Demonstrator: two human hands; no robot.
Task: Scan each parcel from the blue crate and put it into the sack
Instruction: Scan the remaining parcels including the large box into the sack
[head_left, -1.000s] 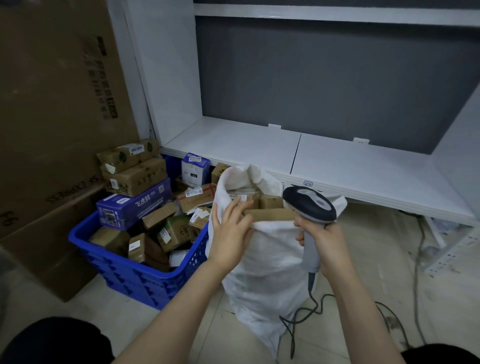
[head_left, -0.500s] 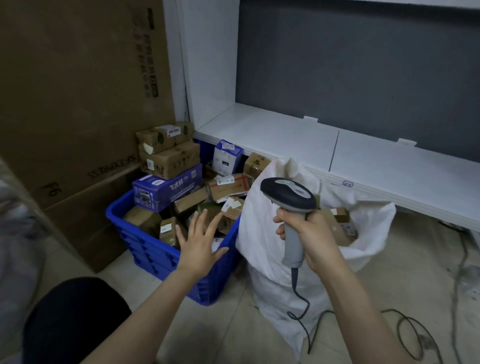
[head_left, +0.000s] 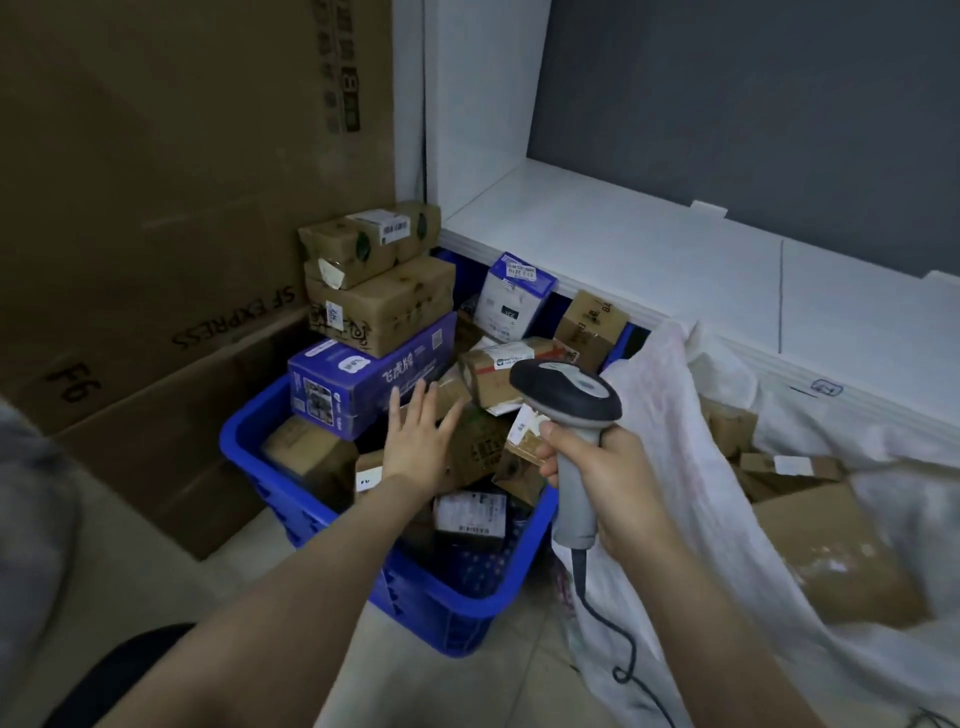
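Tiled floor (head_left: 156, 587), blue crate (head_left: 441, 613), left hand (head_left: 418, 441) spread

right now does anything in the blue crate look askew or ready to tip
Yes. The crate is heaped above its rim. At its far left the top brown box sits crooked on a lower brown box, both stacked on a blue box. A white box at the back leans tilted.
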